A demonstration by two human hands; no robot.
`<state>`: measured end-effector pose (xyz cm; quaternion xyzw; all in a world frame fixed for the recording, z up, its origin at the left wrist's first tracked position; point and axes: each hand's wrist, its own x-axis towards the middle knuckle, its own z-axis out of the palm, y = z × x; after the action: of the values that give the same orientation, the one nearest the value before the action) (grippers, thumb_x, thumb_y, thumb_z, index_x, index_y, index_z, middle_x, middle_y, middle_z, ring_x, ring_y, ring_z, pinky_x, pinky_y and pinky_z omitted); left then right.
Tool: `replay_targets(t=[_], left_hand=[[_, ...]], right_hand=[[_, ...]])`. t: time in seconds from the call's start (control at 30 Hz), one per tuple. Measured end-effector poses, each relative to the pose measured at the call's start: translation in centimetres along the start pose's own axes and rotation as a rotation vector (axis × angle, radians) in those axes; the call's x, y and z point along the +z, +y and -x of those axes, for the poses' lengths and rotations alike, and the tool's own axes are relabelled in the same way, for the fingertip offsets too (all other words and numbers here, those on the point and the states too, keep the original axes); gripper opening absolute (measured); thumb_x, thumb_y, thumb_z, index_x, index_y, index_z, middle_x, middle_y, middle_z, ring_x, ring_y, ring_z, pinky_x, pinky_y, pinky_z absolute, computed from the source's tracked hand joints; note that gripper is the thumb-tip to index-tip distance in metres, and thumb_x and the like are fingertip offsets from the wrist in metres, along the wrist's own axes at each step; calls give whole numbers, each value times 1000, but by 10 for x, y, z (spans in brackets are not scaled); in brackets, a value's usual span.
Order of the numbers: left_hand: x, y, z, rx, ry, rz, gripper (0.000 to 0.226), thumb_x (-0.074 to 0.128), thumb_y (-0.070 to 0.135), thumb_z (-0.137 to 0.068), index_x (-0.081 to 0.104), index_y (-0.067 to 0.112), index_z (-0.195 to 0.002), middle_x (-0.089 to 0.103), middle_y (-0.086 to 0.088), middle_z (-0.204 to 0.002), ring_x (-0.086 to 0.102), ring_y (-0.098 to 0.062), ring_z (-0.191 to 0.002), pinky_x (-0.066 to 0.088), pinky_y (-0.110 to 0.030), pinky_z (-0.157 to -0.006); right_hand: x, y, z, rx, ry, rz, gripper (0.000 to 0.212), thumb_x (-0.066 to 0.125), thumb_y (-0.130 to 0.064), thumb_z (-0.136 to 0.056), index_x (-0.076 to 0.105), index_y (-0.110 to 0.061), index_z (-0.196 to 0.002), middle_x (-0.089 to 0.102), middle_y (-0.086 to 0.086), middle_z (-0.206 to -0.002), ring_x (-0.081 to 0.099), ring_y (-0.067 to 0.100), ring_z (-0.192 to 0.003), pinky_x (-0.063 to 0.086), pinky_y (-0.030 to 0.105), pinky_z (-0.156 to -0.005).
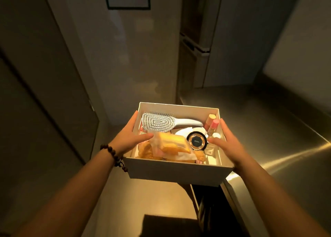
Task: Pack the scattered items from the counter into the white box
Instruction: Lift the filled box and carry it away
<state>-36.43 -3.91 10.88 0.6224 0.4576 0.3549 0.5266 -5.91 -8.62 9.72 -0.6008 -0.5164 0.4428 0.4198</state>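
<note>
Beaded bracelet: a string of dark brown wooden beads (114, 156) sits round the left wrist, just beside the near left corner of the box.
Left hand: the left hand (131, 137) holds the left wall of the box, thumb lying over the rim inside, the other fingers (133, 119) stretched along the outer side; the fingers are clamped on the wall.
White box: an open, lidless white rectangular cardboard box (172, 171) is held up in the air between both hands, above the floor and just left of the counter edge.
Hairbrush: a white plastic vented hairbrush (159, 123) lies along the far wall inside the box, head to the left, handle to the right.
Wrapped snacks: orange and yellow items in clear crinkled wrapping (172, 146) fill the near left part of the box.
Compact: a round black compact with a gold rim (197, 141) rests in the middle, tilted.
Pink tubes: two small pink and peach capped tubes (212, 124) lean in the far right corner.
Right hand: the right hand (227, 143) holds the right wall, thumb inside over the rim, fingers (226, 129) extended along the outside; clamped on the wall.
Counter: a brushed steel counter (286, 138) spreads to the right.
</note>
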Motion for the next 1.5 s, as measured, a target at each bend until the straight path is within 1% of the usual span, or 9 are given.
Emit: replay_targets(t=[0.17,0.4,0.57,0.67,0.83,1.0,1.2,1.33,1.5], left_hand=[[-81,-27,-44,-51,117,-2,78,74,20,-76,26,45,-132,47,26,-120,54,-2,-107,49,-29,-87],[-177,-53,-112,-103,232,-14,71,74,22,-75,25,60,-110,41,39,-103,49,12,-89,46,-14,-70],[-227,-85,-174,-146,272,-8,89,75,25,-74,18,49,-138,40,36,-114,46,9,-100,43,-23,-83],[-254,-111,-222,-172,307,-5,96,77,26,-72,13,50,-139,38,44,-108,45,14,-100,44,-20,-85],[-290,-143,-301,-213,364,22,100,78,27,-71,11,50,-142,37,25,-130,39,-11,-128,38,-45,-103],[-324,-166,-369,-256,405,92,105,78,44,-58,13,55,-139,36,19,-139,37,-12,-131,38,-49,-104],[-372,-215,-422,-259,452,164,94,78,34,-71,17,56,-138,37,15,-146,38,-8,-132,36,-49,-107],[-408,-249,-457,-240,435,100,88,76,58,-61,26,58,-133,47,15,-137,46,-6,-126,42,-45,-102],[-440,-326,-499,-265,388,84,95,76,50,-69,17,44,-144,30,21,-147,31,-3,-135,33,-48,-110]], right_hand=[[63,-17,-97,-33,-46,115,81,65,-38,-84,11,-47,-144,23,-5,-155,30,24,-138,32,42,-104],[139,-34,-217,-55,-122,140,85,67,-39,-82,9,-50,-144,20,-11,-155,24,19,-140,29,37,-101],[180,-34,-302,-24,-147,186,87,66,-41,-83,5,-50,-144,12,-9,-158,18,25,-143,23,50,-111],[202,-29,-367,-18,-173,215,86,65,-40,-83,5,-49,-145,14,-8,-157,21,26,-142,25,49,-110],[225,-21,-470,-5,-249,195,88,66,-40,-82,4,-53,-143,22,-11,-155,31,24,-138,28,49,-109],[254,-20,-558,30,-297,186,83,66,-45,-81,7,-63,-137,20,-14,-154,26,24,-140,26,45,-108],[306,-15,-624,80,-357,152,87,64,-50,-69,8,-67,-133,20,-12,-155,25,23,-140,27,46,-107],[344,5,-656,125,-328,121,88,66,-47,-69,11,-63,-136,20,-10,-156,23,23,-141,25,49,-110],[387,59,-700,165,-314,60,83,68,-36,-79,13,-68,-132,21,-16,-153,26,21,-139,31,41,-102]])
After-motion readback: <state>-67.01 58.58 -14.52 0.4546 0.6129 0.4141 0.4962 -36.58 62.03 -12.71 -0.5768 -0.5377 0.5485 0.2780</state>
